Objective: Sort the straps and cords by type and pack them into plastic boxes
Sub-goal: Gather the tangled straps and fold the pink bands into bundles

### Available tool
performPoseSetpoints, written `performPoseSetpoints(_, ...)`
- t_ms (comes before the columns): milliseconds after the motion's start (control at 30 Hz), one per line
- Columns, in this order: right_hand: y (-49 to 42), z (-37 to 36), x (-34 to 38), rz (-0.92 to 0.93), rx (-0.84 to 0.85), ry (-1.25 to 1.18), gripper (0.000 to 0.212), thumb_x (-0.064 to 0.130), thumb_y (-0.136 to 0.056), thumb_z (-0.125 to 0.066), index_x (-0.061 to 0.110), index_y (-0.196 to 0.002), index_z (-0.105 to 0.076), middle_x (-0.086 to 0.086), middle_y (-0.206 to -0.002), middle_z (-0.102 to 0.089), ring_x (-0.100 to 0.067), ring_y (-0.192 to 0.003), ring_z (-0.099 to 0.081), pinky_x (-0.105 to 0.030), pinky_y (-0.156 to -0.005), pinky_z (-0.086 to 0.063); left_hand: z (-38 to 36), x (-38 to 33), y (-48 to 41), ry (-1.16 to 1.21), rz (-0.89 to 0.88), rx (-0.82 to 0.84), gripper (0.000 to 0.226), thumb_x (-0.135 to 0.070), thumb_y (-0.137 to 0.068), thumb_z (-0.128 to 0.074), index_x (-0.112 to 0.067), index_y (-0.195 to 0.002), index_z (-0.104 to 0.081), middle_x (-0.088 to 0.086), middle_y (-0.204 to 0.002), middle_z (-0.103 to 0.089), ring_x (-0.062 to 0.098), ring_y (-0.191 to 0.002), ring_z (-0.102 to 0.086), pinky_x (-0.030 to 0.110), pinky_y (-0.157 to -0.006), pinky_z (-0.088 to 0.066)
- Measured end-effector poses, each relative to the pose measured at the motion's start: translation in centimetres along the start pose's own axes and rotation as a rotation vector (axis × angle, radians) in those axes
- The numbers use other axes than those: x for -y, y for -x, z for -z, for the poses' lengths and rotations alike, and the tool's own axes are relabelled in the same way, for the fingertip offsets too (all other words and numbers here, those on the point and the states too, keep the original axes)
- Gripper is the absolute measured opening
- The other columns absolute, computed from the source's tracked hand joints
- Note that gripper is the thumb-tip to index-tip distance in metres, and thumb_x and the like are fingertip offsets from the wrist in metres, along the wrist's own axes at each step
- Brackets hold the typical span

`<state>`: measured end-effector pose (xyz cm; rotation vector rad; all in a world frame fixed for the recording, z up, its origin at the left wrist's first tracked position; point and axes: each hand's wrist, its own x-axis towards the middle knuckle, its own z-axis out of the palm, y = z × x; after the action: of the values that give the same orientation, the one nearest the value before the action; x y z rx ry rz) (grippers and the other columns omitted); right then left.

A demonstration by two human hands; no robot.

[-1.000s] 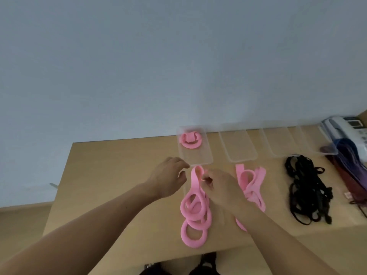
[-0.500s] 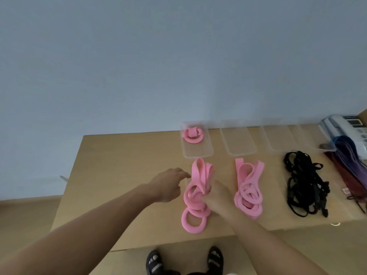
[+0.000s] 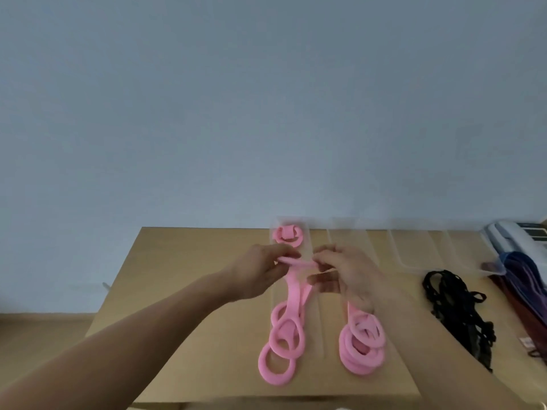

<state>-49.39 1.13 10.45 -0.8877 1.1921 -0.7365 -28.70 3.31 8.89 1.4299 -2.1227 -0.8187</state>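
Observation:
A pink strap (image 3: 293,294) is stretched between my two hands over the wooden table (image 3: 192,306). My left hand (image 3: 260,273) pinches its left end and my right hand (image 3: 346,273) pinches the right end. Its loops trail down into a pink pile (image 3: 281,347) near the front edge. A second pink pile (image 3: 362,344) lies to the right, partly behind my right wrist. One coiled pink strap (image 3: 287,237) sits in the leftmost clear plastic box (image 3: 306,247).
More clear plastic boxes (image 3: 414,250) line the back of the table. A black cord tangle (image 3: 455,309) lies at the right, with purple and dark red straps (image 3: 524,279) beyond it. A white telephone (image 3: 518,241) stands at the far right corner.
Both hands have risen from the left pink pile toward the boxes, lifting one strap's end and pulling it taut between them. The camera has tilted up.

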Motion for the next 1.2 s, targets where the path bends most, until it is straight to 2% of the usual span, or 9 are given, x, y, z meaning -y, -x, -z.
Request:
performPoseSetpoints(100, 1.2, 0.2, 2.8, 0.375, -0.088, 0.466, 0.014, 0.039, -0.092, -0.063, 0.031, -0.084, -0.071, 0.012, -0.071, -0.066, -0.008, -0.060, -0.063, -0.020, -0.051, -0.044, 1.6, -2.8, -1.2, 0.256, 0.062, -0.007, 0.022, -0.013, -0.099, -0.049, -0.017, -0.116, -0.061, -0.001, -0.094, -0.074, 0.014, -0.086, -0.070, 0.033, -0.069, -0.058)
performPoseSetpoints(167, 2.2, 0.0, 4.3, 0.578, -0.040, 0.588, 0.017, 0.045, -0.092, -0.059, 0.042, -0.081, -0.070, 0.022, -0.076, -0.067, 0.002, -0.067, -0.059, -0.013, -0.060, -0.043, 2.6, -4.2, -2.0, 0.352, 0.091, -0.004, 0.018, -0.011, -0.098, -0.047, -0.018, -0.111, -0.057, 0.001, -0.089, -0.074, 0.020, -0.080, -0.071, 0.037, -0.064, -0.060)
performPoseSetpoints(333, 2.8, -0.2, 6.0, 0.769, -0.048, 0.669, 0.026, 0.020, -0.091, -0.065, 0.045, -0.084, -0.069, 0.021, -0.077, -0.068, 0.000, -0.070, -0.060, -0.011, -0.062, -0.044, 4.6, -6.1, -3.0, 0.543, 0.134, 0.009, 0.012, -0.014, -0.091, -0.054, -0.011, -0.103, -0.055, 0.009, -0.089, -0.074, 0.030, -0.073, -0.071, 0.037, -0.056, -0.057)
performPoseSetpoints(433, 2.8, -0.1, 6.5, 0.825, -0.127, 0.707, 0.041, 0.018, -0.088, -0.067, 0.059, -0.084, -0.068, 0.019, -0.079, -0.066, -0.002, -0.075, -0.061, -0.011, -0.064, -0.044, 5.3, -6.7, -2.8, 0.689, 0.201, 0.077, 0.035, -0.038, -0.087, -0.061, -0.007, -0.103, -0.061, 0.013, -0.090, -0.073, 0.030, -0.069, -0.068, 0.033, -0.051, -0.052)
performPoseSetpoints(533, 2.5, -0.2, 6.1, 0.883, -0.133, 0.821, 0.033, 0.023, -0.088, -0.067, 0.056, -0.092, -0.068, 0.009, -0.074, -0.062, -0.009, -0.073, -0.059, -0.018, -0.064, -0.045, 5.6, -6.9, -2.7, 0.737, 0.270, 0.098, 0.056, -0.055, -0.089, -0.054, -0.002, -0.103, -0.065, 0.015, -0.083, -0.071, 0.031, -0.064, -0.066, 0.031, -0.047, -0.050)
performPoseSetpoints(700, 2.9, 0.0, 6.1, 0.755, 0.054, 0.616, 0.013, 0.037, -0.090, -0.067, 0.049, -0.091, -0.073, 0.011, -0.080, -0.071, -0.006, -0.064, -0.059, -0.016, -0.063, -0.048, 5.5, -6.5, -2.4, 0.828, 0.232, 0.079, 0.050, -0.042, -0.098, -0.054, 0.006, -0.106, -0.061, 0.017, -0.088, -0.069, 0.026, -0.059, -0.061, 0.030, -0.047, -0.051)
performPoseSetpoints(767, 3.0, 0.1, 6.3, 0.679, 0.103, 0.508, 0.020, 0.044, -0.094, -0.057, 0.040, -0.089, -0.076, 0.005, -0.077, -0.072, -0.011, -0.057, -0.053, -0.022, -0.058, -0.047, 5.6, -6.5, -2.1, 0.857, 0.210, 0.075, 0.037, -0.038, -0.096, -0.058, 0.000, -0.100, -0.061, 0.017, -0.093, -0.071, 0.027, -0.063, -0.062, 0.031, -0.048, -0.052)
performPoseSetpoints(933, 3.1, 0.1, 7.0, 0.609, 0.091, 0.456, 0.009, 0.021, -0.092, -0.067, 0.021, -0.088, -0.076, 0.002, -0.076, -0.074, -0.010, -0.053, -0.052, -0.020, -0.053, -0.045, 5.9, -6.8, -2.0, 0.861, 0.151, 0.065, 0.020, -0.018, -0.093, -0.063, 0.000, -0.101, -0.059, 0.015, -0.095, -0.072, 0.026, -0.071, -0.064, 0.029, -0.055, -0.054)
performPoseSetpoints(1200, 3.3, -0.1, 6.6, 0.710, -0.026, 0.571, 0.017, 0.009, -0.082, -0.075, 0.024, -0.083, -0.067, 0.009, -0.079, -0.068, -0.020, -0.074, -0.063, -0.030, -0.064, -0.052, 5.4, -7.5, -2.2, 0.733, 0.136, -0.071, 0.006, 0.002, -0.089, -0.065, -0.002, -0.093, -0.064, 0.024, -0.088, -0.071, 0.040, -0.077, -0.066, 0.041, -0.070, -0.056)
